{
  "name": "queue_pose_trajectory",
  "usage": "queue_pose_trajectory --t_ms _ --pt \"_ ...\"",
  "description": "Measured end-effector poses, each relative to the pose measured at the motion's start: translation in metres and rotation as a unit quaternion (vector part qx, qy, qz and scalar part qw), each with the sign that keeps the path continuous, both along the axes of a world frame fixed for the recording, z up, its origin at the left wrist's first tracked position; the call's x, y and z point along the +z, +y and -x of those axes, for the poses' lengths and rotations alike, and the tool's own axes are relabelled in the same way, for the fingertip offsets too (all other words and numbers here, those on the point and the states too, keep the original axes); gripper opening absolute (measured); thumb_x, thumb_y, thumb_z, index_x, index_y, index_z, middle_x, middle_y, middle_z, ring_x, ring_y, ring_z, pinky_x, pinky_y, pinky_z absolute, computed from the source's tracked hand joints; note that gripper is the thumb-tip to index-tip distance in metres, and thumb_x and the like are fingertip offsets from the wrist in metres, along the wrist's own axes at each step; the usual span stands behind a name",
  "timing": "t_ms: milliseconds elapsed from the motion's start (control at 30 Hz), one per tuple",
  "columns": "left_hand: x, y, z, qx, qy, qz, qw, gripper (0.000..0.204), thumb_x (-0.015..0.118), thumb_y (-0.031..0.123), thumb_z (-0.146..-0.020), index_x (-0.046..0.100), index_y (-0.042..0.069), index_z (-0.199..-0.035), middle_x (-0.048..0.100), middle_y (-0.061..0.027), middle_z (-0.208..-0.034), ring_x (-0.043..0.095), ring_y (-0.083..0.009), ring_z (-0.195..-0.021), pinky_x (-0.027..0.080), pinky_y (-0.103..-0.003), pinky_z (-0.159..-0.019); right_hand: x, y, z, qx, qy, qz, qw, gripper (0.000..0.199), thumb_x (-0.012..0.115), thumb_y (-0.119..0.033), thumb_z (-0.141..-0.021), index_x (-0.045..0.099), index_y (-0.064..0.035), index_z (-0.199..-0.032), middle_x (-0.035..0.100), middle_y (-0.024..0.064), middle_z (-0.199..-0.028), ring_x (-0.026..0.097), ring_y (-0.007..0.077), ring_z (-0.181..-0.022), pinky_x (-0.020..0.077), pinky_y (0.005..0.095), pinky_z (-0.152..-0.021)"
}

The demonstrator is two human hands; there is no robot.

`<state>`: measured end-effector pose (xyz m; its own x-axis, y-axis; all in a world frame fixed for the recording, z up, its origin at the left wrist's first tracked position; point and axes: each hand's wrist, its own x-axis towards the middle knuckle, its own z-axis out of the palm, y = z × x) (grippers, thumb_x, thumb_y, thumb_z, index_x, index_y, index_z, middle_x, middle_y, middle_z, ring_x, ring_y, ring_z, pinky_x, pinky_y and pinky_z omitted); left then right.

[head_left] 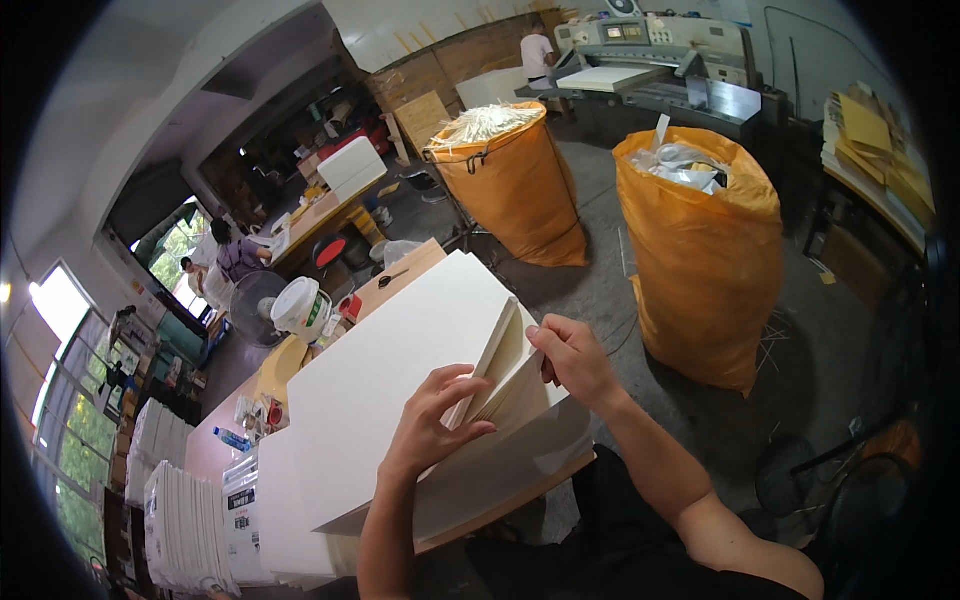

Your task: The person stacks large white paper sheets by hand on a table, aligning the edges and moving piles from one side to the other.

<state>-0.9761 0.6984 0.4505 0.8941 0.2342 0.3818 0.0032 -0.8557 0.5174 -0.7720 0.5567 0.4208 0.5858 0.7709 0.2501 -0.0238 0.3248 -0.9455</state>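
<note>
A large stack of white sheets (pixel 400 340) lies on the table in front of me. At its right end several sheets (pixel 515 385) are lifted at the corner, leaving a narrow gap. My right hand (pixel 578 362) pinches that corner, thumb on top and the other fingers folded beneath. Beside the near edge of the lifted sheets is my left hand (pixel 437 412), its thumb and fingers apart and its fingertips at the gap. Whether those fingertips press on the paper is hard to make out.
Two tall orange sacks (pixel 700 250) of paper scraps stand on the floor beyond the table. A white bucket (pixel 300 308), a bottle (pixel 232 439) and wrapped paper stacks (pixel 185 525) are on the left. Farther back, a person (pixel 537 55) stands by a large machine (pixel 655 55).
</note>
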Motion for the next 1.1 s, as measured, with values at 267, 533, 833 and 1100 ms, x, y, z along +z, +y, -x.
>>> queue_pose_trajectory --t_ms 267,533,833,1100 --pt "0.003 0.001 0.000 -0.027 0.037 0.034 0.998 0.048 0.077 0.010 -0.089 0.068 0.016 -0.136 0.061 -0.0155 -0.141 0.060 -0.0327 -0.129 0.049 -0.043 -0.109 -0.005 -0.003 0.001 -0.026 -0.018 -0.026 0.999 0.050 0.062 -0.044 -0.104 0.056 -0.0076 -0.071 0.055 -0.0008 -0.061 0.055 0.0078 -0.054 0.0435 0.0255 -0.049" --pt "0.004 -0.006 -0.004 -0.009 0.019 -0.008 1.000 0.037 0.071 0.008 -0.093 0.068 0.015 -0.129 0.058 -0.0196 -0.143 0.062 -0.0361 -0.126 0.053 -0.044 -0.103 -0.003 0.006 -0.001 -0.032 -0.020 -0.016 0.999 0.036 0.062 -0.027 -0.103 0.054 -0.0108 -0.072 0.053 -0.0017 -0.059 0.054 0.0088 -0.050 0.0401 0.0242 -0.045" --pt "0.003 -0.009 -0.004 -0.019 -0.001 -0.005 1.000 0.061 0.093 0.003 -0.064 0.071 0.012 -0.120 0.064 -0.0121 -0.135 0.061 -0.0322 -0.125 0.052 -0.042 -0.105 -0.004 -0.001 -0.006 0.070 0.103 -0.021 0.992 0.034 0.062 -0.025 -0.102 0.053 -0.0119 -0.072 0.054 -0.0008 -0.059 0.055 0.0081 -0.049 0.0376 0.0220 -0.043" --pt "0.000 -0.009 -0.003 0.011 -0.033 -0.009 0.999 0.032 0.071 0.008 -0.093 0.070 0.013 -0.124 0.061 -0.0177 -0.140 0.063 -0.0353 -0.124 0.054 -0.042 -0.102 0.000 0.000 0.003 -0.046 -0.059 -0.023 0.997 0.034 0.062 -0.025 -0.103 0.055 -0.0106 -0.073 0.055 -0.0012 -0.059 0.054 0.0068 -0.049 0.0385 0.0225 -0.042"
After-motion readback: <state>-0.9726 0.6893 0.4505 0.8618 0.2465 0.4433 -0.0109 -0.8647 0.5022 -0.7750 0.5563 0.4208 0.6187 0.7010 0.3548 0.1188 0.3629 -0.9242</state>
